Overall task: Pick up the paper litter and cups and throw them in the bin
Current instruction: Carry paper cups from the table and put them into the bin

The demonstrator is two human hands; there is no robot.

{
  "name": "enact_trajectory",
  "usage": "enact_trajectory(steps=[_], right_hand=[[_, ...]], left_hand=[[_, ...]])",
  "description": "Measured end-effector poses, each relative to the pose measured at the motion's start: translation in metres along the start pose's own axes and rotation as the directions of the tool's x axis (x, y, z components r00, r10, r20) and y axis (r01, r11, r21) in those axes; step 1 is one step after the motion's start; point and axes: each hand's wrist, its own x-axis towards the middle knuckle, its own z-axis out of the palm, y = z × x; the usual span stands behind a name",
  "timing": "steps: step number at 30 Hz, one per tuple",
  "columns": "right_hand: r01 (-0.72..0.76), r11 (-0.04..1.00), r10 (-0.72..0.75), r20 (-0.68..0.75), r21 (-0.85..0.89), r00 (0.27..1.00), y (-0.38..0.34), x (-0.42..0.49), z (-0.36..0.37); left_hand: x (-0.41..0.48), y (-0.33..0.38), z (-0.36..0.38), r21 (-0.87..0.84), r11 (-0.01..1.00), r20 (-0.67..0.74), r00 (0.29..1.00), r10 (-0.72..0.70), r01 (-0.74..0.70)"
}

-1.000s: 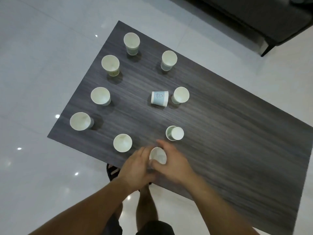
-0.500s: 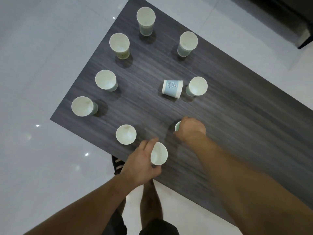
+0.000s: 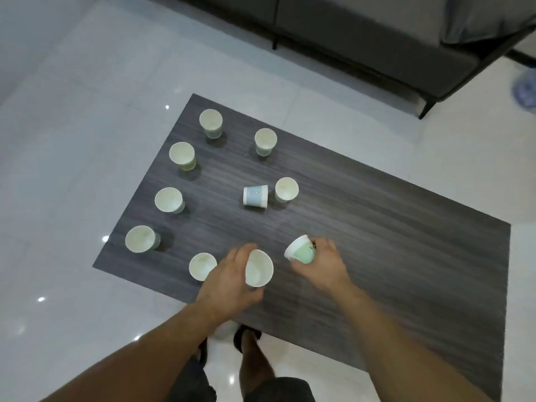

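Observation:
My left hand (image 3: 229,281) grips a white paper cup (image 3: 259,271), its mouth tilted to the right. My right hand (image 3: 324,264) holds a green paper cup (image 3: 300,252) lifted off the table, its mouth turned toward the left hand's cup. Several more paper cups stand upright on the dark wooden table (image 3: 377,233), the nearest (image 3: 202,266) just left of my left hand. One blue cup (image 3: 255,195) lies on its side mid-table beside an upright cup (image 3: 286,189). No bin or paper litter is in sight.
A dark grey sofa (image 3: 362,36) stands beyond the table at the top. Glossy white floor tiles (image 3: 72,140) surround the table. My legs and feet (image 3: 249,338) are at the table's near edge.
My right hand closed on the green cup, lifted it off the table and turned it sideways toward the left hand's cup. The camera tilted up, bringing the sofa into view.

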Motion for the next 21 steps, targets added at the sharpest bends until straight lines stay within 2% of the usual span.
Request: enact_trajectory(steps=[5,9,12,16,19,21], right_hand=[[0.004,0.997,0.007,-0.143,0.079,0.99,-0.009,-0.08,-0.036],[0.022,0.982,0.022,-0.231,0.186,0.973,-0.017,-0.151,-0.04],[0.025,0.979,0.033,-0.276,0.202,0.961,-0.015,-0.199,-0.028],[-0.106,0.973,0.167,-0.312,0.204,0.935,0.012,-0.264,-0.018],[-0.171,0.961,0.25,-0.414,0.218,0.875,0.049,-0.318,-0.015],[-0.191,0.935,0.318,-0.469,0.297,0.824,0.078,-0.354,-0.014]], left_hand=[[-0.034,0.041,-0.045,0.047,0.995,0.071,0.994,0.083,-0.087],[-0.06,0.066,-0.072,0.09,0.967,0.096,0.968,0.23,-0.239],[-0.078,0.081,-0.086,0.107,0.934,0.142,0.935,0.325,-0.341],[-0.101,0.108,-0.086,0.106,0.874,0.205,0.871,0.447,-0.474],[-0.123,0.14,-0.066,0.142,0.783,0.276,0.784,0.556,-0.605],[-0.144,0.167,-0.041,0.157,0.717,0.335,0.72,0.608,-0.679]])
